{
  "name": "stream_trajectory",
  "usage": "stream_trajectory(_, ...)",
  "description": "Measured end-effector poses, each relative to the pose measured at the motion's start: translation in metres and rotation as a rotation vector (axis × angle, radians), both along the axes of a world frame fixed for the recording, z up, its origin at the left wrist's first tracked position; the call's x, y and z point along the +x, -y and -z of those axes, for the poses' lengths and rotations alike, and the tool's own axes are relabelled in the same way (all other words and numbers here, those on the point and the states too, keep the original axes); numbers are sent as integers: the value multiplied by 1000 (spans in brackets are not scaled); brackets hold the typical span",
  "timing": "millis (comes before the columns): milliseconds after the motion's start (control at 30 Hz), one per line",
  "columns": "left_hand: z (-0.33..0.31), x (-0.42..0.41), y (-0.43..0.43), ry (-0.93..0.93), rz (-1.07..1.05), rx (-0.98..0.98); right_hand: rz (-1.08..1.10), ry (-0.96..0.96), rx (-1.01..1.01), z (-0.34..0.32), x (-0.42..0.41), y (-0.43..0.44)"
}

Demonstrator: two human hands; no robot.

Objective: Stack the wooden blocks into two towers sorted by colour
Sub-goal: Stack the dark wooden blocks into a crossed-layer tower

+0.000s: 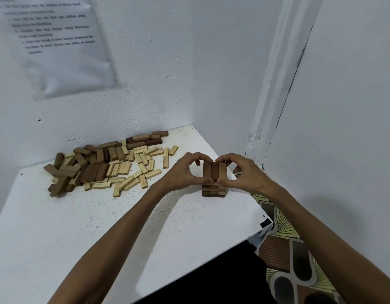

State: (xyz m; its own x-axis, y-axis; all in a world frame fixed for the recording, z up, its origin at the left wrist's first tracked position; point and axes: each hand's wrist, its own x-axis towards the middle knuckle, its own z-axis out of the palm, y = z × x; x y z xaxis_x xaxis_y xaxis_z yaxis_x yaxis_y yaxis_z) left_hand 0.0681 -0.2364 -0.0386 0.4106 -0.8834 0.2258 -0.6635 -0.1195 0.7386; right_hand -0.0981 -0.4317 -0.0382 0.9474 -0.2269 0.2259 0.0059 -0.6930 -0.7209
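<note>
Head view: left hand, right hand pinch one tower's three top blocks.

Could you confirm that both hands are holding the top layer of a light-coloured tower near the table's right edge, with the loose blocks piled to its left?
Not quite: the head view shows the tower is dark brown, not light-coloured. Otherwise yes: the left hand and right hand hold its top layer near the table's right edge, with the loose blocks piled to its left.
</note>
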Motion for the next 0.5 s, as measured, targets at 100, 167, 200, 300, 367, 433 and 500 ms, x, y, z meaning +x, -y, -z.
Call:
stream_trajectory(100, 1, 1, 0, -21, 4, 6, 6, -2, -7, 0, 0, 0)
stream_trajectory(167, 1, 0, 0, -27, 3, 11, 14, -3, -15, 0, 0, 0)
stream_trajectory(200, 1, 0, 0, -27, 2, 14, 17, -3, -19, 0, -1, -1)
stream_trajectory(300, 1, 0, 0, -24, 0, 21, 12, 2, -27, 0, 0, -1)
stream_trajectory(367, 1, 0, 0, -22, -4, 20, 5, 6, -28, 0, -1, -1)
stream_trajectory(433, 1, 1, 0, -25, -4, 21, 9, 7, -31, 0, -1, -2)
stream_trajectory(500, 1, 0, 0, -29, -3, 23, 20, 1, -32, -1, -1, -1)
